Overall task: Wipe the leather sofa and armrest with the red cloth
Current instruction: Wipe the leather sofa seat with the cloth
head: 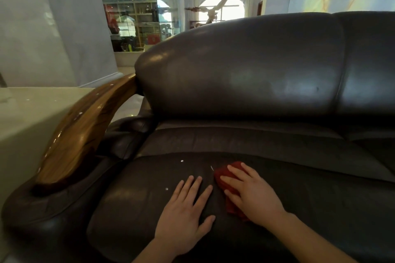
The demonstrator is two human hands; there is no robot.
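Note:
A dark brown leather sofa [245,74] fills the view, its seat cushion [132,196] close in front of me. My right hand [254,196] lies flat on the red cloth [232,170], pressing it onto the seat cushion. My left hand [186,209] rests flat on the leather just left of the cloth, fingers spread, holding nothing. A few small white specks [182,161] dot the cushion ahead of my left hand. The armrest [81,134] at the left has a glossy wooden top over dark leather padding.
A pale stone-topped side table [25,117] stands left of the armrest. Behind the sofa are a grey marble pillar [53,28], glass display shelves [136,23] and an arched window [222,8].

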